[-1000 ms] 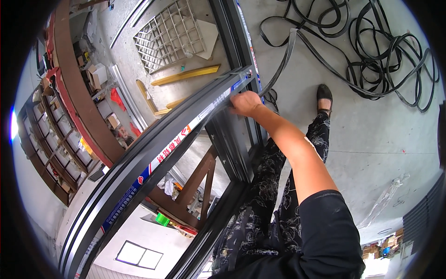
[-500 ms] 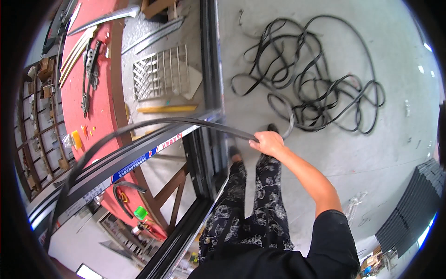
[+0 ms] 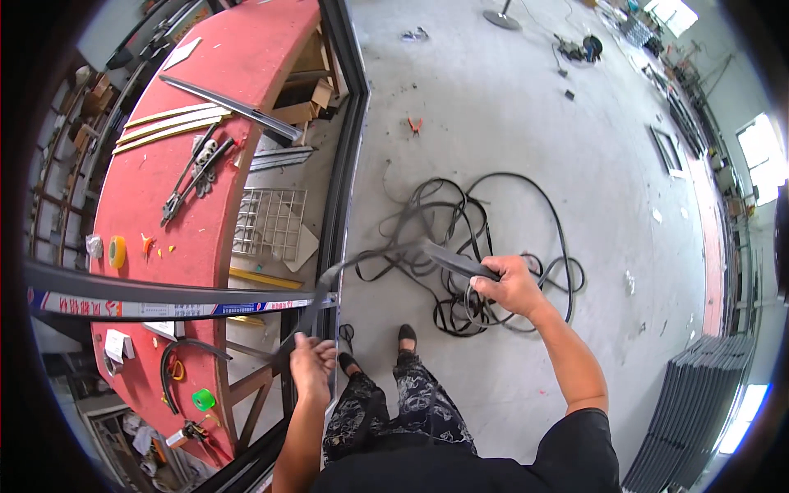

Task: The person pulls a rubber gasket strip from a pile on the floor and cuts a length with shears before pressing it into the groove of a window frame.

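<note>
A long black rubber strip [image 3: 380, 252] curves through the air, blurred in part. My right hand [image 3: 511, 285] is closed round it, the strip bunched into a thick bundle that points left from the fist. My left hand [image 3: 311, 366] is beside the hanging part of the strip, near the black frame's corner, fingers loosely bent and apart. Whether it touches the strip, I cannot tell. On the floor ahead lies a loose tangle of the same black strip [image 3: 460, 316]. A black metal frame [image 3: 335, 148] with a labelled crossbar [image 3: 181, 306] stands at my left.
Beyond the frame is a red-topped workbench [image 3: 189, 255] with long-handled cutters [image 3: 193, 185], yellow tape [image 3: 117, 252] and a green roll [image 3: 203, 400]. Orange-handled pliers [image 3: 416, 126] lie on the floor. Stacked dark panels [image 3: 694, 411] stand at the right.
My left hand has come into view beside the strip. My right hand has drawn closer to the floor tangle, and the strip no longer arches over the bench. The view has turned.
</note>
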The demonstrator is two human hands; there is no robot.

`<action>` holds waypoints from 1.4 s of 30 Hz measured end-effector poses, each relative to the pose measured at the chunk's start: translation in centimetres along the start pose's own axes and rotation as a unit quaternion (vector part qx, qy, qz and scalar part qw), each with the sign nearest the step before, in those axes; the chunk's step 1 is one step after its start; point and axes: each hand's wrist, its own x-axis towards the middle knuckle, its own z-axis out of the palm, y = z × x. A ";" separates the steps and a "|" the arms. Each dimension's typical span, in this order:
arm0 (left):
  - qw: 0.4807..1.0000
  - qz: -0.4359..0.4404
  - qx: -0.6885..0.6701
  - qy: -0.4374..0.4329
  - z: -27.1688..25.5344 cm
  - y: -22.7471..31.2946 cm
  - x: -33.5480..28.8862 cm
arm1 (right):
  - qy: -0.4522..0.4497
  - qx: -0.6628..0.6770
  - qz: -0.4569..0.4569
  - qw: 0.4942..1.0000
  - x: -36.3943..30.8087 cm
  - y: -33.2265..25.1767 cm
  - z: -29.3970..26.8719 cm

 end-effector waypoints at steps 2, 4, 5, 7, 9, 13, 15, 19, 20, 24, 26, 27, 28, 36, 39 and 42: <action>0.980 -0.041 0.193 -0.028 4.0 0.2 -2.7 | -0.027 -0.026 -0.023 0.999 0.2 -2.1 0.2; 0.931 0.068 0.318 -0.165 5.7 1.0 -3.5 | -0.051 -0.007 -0.021 0.998 0.5 -3.0 0.8; 0.900 0.162 0.364 -0.179 7.2 1.7 -3.7 | -0.069 -0.007 -0.019 0.997 0.6 -3.6 1.2; 0.789 0.350 0.460 -0.210 11.6 4.9 -4.4 | -0.129 -0.007 -0.010 0.992 0.9 -4.4 2.4; 0.686 0.459 0.506 -0.249 15.0 7.3 -4.7 | -0.182 -0.017 -0.030 0.983 1.1 -4.4 4.5; 0.648 0.328 0.571 -0.383 14.0 8.7 -3.2 | -0.267 0.018 -0.043 0.962 1.0 -6.0 8.4; 0.681 0.233 0.566 -0.403 13.2 9.6 -3.7 | -0.309 0.030 -0.025 0.950 1.3 -7.2 9.2; 0.752 0.179 0.483 -0.412 10.0 9.9 -4.0 | -0.373 0.007 -0.039 0.927 2.2 -8.8 11.2; 0.769 0.152 0.461 -0.416 9.4 10.0 -4.0 | -0.383 -0.007 -0.057 0.922 2.6 -8.9 11.8; 0.852 0.051 0.372 -0.364 6.1 10.2 -4.6 | -0.430 -0.037 -0.075 0.899 3.9 -10.6 15.1; 0.876 0.044 0.352 -0.326 3.1 9.9 -4.6 | -0.465 -0.059 -0.092 0.878 5.0 -11.5 17.8; 0.900 0.018 0.310 -0.306 2.0 9.3 -4.9 | -0.486 -0.065 -0.079 0.868 5.2 -12.2 19.0; 0.921 -0.002 0.269 -0.281 0.9 8.7 -5.3 | -0.490 -0.098 -0.109 0.860 5.6 -12.0 20.1; 0.981 0.188 0.042 -0.036 -11.1 7.8 -5.2 | -0.525 -0.218 -0.238 0.787 8.5 -17.2 37.5; 0.955 0.281 -0.086 0.027 -16.5 11.6 -6.3 | -0.536 -0.206 -0.356 0.737 8.5 -22.0 47.2; 0.932 0.335 -0.116 0.077 -21.4 14.4 -8.5 | -0.560 -0.211 -0.376 0.707 7.3 -26.0 55.1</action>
